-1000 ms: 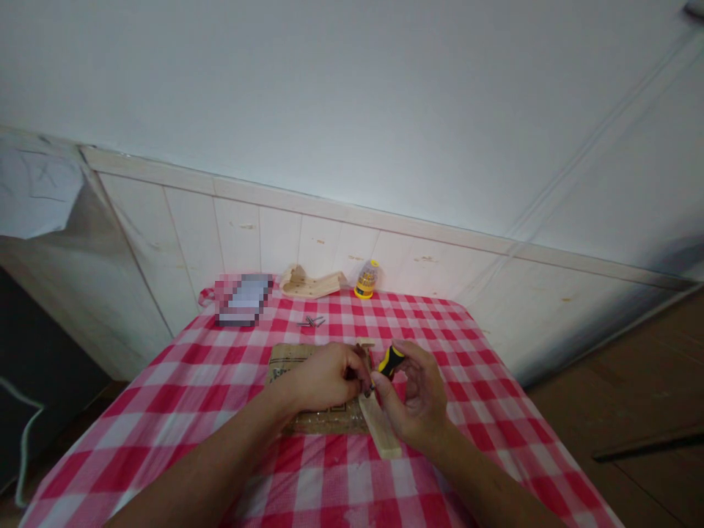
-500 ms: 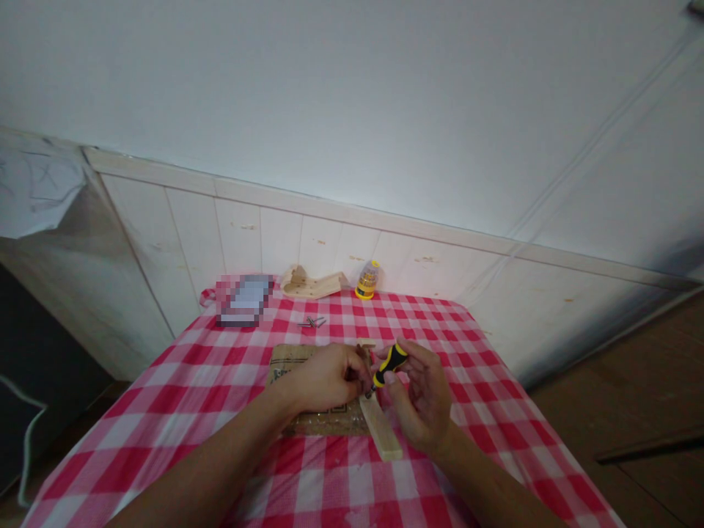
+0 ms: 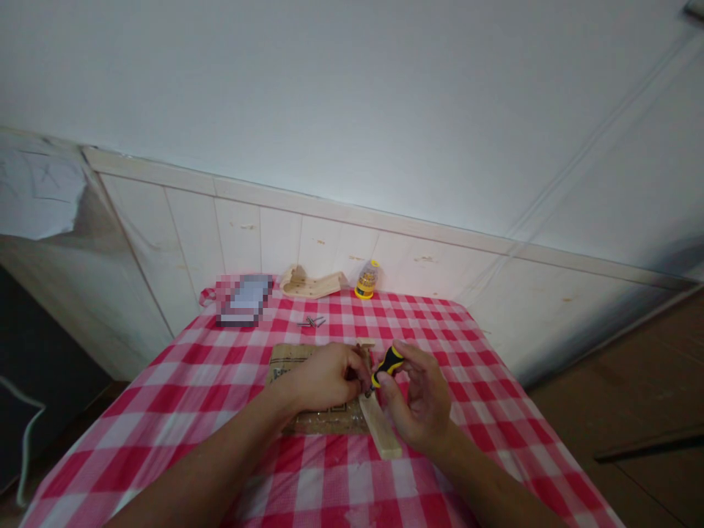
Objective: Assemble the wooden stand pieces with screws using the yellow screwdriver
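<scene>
My right hand (image 3: 421, 396) is closed around a black and yellow screwdriver (image 3: 389, 362), tilted with its tip down and to the left. The tip meets the far part of a pale wooden strip (image 3: 381, 429), where a small dark fastener seems to stand. My left hand (image 3: 333, 378) has its fingers pinched together right beside that tip; what they grip is hidden. Beneath the left hand lies a flat brown cardboard piece (image 3: 300, 423) with dark print and shiny tape. The strip's upper end is covered by my fingers.
Several loose screws (image 3: 312, 322) lie beyond the cardboard on the red checked tablecloth (image 3: 308, 484). Along the wall stand a blurred-out phone (image 3: 247, 299), a curved wooden piece (image 3: 313, 284) and a small yellow-capped bottle (image 3: 367, 280). White panelling (image 3: 324, 235) borders the far edge.
The screwdriver handle has shifted slightly left and down, and my right fingers have changed their hold on it. My left hand stays almost where it was.
</scene>
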### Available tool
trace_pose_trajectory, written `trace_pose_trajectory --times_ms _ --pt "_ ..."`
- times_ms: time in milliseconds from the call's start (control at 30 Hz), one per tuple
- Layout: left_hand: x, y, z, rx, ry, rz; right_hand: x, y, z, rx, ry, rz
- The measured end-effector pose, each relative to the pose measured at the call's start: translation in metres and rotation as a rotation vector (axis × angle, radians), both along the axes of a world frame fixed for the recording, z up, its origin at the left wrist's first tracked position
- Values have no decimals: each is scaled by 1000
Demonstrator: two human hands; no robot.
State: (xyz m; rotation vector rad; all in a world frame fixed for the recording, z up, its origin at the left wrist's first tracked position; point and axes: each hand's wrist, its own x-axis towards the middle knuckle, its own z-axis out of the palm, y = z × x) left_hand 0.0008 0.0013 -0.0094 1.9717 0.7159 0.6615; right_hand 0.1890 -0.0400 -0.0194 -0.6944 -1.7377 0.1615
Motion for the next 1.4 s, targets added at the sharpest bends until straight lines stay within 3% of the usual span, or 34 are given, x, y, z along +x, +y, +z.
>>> trace_pose_trajectory --times_ms 433,867,1167,1300,1400 --pt "1 -1 4 -12 25 17 -4 2 3 71 2 -66" --pt "0 -1 2 -8 15 13 -5 5 3 84 16 -40" --pt "-2 -2 7 -132 -1 114 -5 7 4 22 -21 -94" --pt "-2 0 5 -109 10 172 0 6 2 -48 -30 -49" --pt "-1 0 4 -104 -23 127 2 4 1 -105 -41 10"
